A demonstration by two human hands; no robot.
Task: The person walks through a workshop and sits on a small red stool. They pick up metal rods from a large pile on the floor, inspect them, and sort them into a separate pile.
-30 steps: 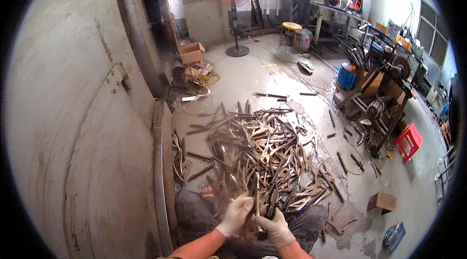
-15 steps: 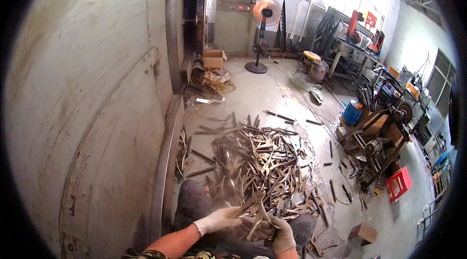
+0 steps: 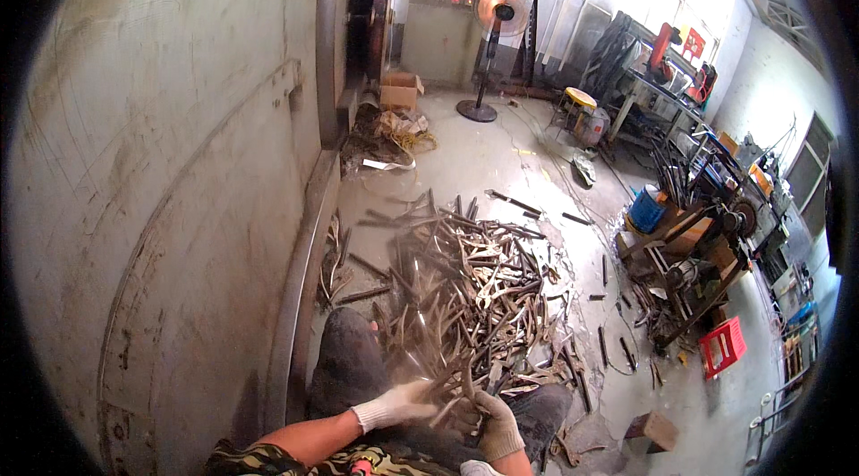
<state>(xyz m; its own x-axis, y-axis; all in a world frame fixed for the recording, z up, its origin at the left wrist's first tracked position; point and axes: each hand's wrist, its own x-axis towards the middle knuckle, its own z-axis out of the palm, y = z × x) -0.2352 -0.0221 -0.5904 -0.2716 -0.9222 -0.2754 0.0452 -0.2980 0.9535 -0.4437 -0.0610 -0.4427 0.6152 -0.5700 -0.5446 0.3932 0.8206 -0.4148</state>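
Note:
In white work gloves, my left hand (image 3: 404, 404) and my right hand (image 3: 498, 422) are low in front of me, between my knees. Both are closed around dark metal pliers (image 3: 467, 384), whose long arms point up and away; blur hides how many pieces there are. My right fingers wrap the near right side, while the left grips from the other side. Just beyond my hands spreads a large heap of similar pliers (image 3: 501, 275), some with bright jaws and dark handles. The heap's left part looks smeared.
A tall metal panel (image 3: 197, 199) borders my left side. Loose dark rods (image 3: 601, 346) lie right of the heap, with a wooden block (image 3: 651, 431) and a red plastic stool (image 3: 723, 347) beyond. A blue bucket (image 3: 646, 208) and a standing fan (image 3: 488, 55) are farther off.
The view has shifted slightly, so the surroundings sit a little higher. My right hand has come closer to the left, and the held pliers have turned more upright.

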